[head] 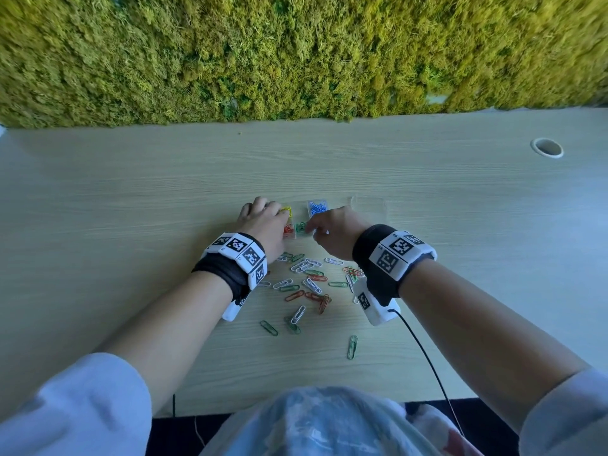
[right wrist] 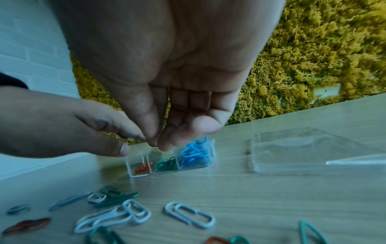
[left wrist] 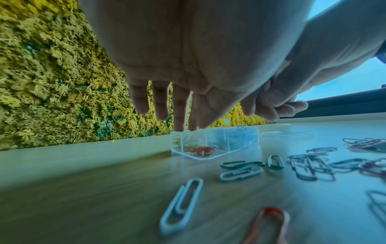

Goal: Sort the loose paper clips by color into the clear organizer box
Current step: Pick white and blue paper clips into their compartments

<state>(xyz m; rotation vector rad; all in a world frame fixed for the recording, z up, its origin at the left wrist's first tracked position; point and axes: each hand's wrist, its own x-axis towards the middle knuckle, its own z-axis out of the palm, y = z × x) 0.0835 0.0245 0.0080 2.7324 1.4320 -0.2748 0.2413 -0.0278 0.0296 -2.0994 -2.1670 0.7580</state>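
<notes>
1. The clear organizer box [right wrist: 170, 162] sits under both hands' fingertips, holding blue, green, red and yellow clips.
2. Left hand [head: 263, 222] rests relaxed fingers on its left rim, holding nothing.
3. Right hand [head: 332, 230] hovers above, fingertips bunched; any held clip is hidden.
4. Loose paper clips [head: 307, 284] lie between the wrists.
5. The lid [right wrist: 303, 151] lies right of the right hand; bare table [head: 131, 192] surrounds.

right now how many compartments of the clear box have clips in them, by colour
yellow clips: 1
blue clips: 1
red clips: 1
green clips: 1
total: 4 filled compartments showing in the organizer box; the right hand hides part of it
</notes>
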